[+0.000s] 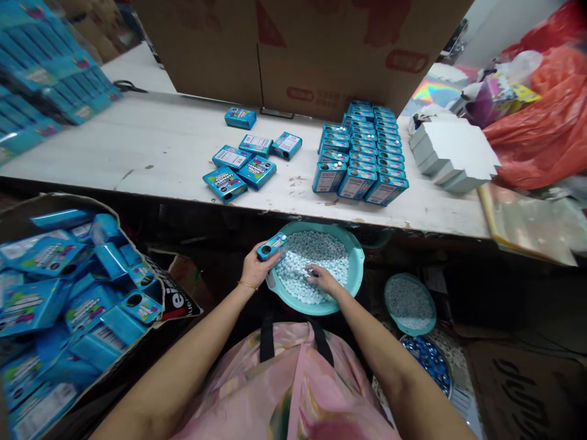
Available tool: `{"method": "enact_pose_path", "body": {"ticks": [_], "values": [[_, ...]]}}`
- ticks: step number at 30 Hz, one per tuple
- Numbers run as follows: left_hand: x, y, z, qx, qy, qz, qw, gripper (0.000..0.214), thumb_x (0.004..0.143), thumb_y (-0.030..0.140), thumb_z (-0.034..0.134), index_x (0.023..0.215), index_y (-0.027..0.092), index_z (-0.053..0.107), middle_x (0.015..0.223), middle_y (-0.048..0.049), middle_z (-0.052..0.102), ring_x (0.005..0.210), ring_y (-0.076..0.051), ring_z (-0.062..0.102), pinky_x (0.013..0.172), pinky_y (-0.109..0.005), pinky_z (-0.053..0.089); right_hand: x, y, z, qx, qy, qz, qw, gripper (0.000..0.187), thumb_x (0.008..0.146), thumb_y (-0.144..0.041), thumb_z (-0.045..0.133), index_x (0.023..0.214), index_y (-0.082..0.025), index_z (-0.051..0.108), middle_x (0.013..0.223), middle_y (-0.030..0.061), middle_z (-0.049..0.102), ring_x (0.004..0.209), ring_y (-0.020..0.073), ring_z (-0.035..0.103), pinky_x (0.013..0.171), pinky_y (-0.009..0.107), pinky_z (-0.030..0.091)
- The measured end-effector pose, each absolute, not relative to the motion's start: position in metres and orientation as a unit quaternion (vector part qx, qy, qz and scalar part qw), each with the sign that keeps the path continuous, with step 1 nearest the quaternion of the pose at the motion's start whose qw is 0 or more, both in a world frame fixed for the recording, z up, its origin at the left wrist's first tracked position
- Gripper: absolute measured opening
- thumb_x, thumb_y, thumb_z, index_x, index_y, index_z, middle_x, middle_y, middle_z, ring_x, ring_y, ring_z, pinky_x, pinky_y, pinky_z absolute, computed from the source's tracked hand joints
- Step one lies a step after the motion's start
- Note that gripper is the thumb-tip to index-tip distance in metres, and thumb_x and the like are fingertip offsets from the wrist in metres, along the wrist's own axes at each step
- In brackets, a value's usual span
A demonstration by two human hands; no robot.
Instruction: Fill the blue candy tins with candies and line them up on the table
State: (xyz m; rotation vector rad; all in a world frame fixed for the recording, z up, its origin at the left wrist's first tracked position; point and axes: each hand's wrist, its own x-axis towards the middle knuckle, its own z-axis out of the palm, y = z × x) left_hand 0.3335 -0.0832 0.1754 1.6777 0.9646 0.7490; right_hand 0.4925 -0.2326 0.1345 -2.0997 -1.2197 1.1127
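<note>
My left hand (257, 267) is closed around a small blue box (272, 245), held tilted over the left rim of a turquoise basin (358, 269). Small, round, pale pellets (293, 275) fill much of the basin. Inside it, my right hand (324, 279) has its fingers curled and its fingertips down among the pellets; what they pinch is too small to make out. On the white table (174, 159) beyond, several blue boxes (225, 183) lie loosely. To their right, a block of blue boxes (358, 177) stands upright in rows, with white pellets on some tops.
A big bag of blue boxes (87, 293) is at left. Stacked blue packs (50, 73) sit behind it. A large carton (293, 55) stands at the table's back. White card pieces (454, 150) and red plastic bags (545, 116) are right. A smaller basin (431, 305) sits lower right.
</note>
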Motion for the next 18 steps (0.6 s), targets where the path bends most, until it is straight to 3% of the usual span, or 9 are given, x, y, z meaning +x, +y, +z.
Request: {"method": "enact_pose_path", "body": {"ticks": [4,9,13,18], "values": [[0.329,-0.078,0.181,0.695,0.417,0.328,0.485,0.051,0.059,0.04,0.069,0.102,0.013,0.057,0.09,-0.0058,0.065,0.082,-0.018,0.061,0.078,-0.032,0.048,0.518,-0.253,0.157,-0.731,-0.428,0.432,0.311,0.04,0.07,-0.015,0.051,0.109,-0.015,0.053,0.082,-0.0005,0.058,0.074,0.0112,0.052,0.07,0.023,0.041],[0.332,-0.085,0.171,0.75,0.41,0.289,0.431,0.047,0.063,0.04,0.066,0.103,0.016,0.058,0.089,-0.0038,0.066,0.08,-0.018,0.061,0.076,-0.03,0.048,0.541,-0.27,0.216,-0.698,-0.452,0.431,0.35,0.039,0.07,-0.022,0.054,0.109,-0.017,0.055,0.095,0.003,0.06,0.081,0.0144,0.054,0.074,0.027,0.041],[0.343,-0.099,0.164,0.806,0.366,0.232,0.403,0.045,0.064,0.036,0.065,0.105,0.019,0.058,0.096,-0.0039,0.065,0.085,-0.019,0.061,0.079,-0.03,0.048,0.539,-0.265,0.266,-0.722,-0.528,0.371,0.248,0.038,0.076,-0.026,0.05,0.113,-0.022,0.056,0.108,0.003,0.061,0.097,0.0181,0.053,0.084,0.029,0.038],[0.353,-0.112,0.164,0.839,0.317,0.216,0.387,0.042,0.066,0.031,0.063,0.107,0.021,0.057,0.105,-0.0035,0.063,0.097,-0.019,0.058,0.087,-0.03,0.045,0.519,-0.252,0.31,-0.779,-0.569,0.263,0.002,0.034,0.079,-0.026,0.043,0.11,-0.028,0.058,0.101,0.0037,0.064,0.096,0.0204,0.055,0.079,0.029,0.039]]}}
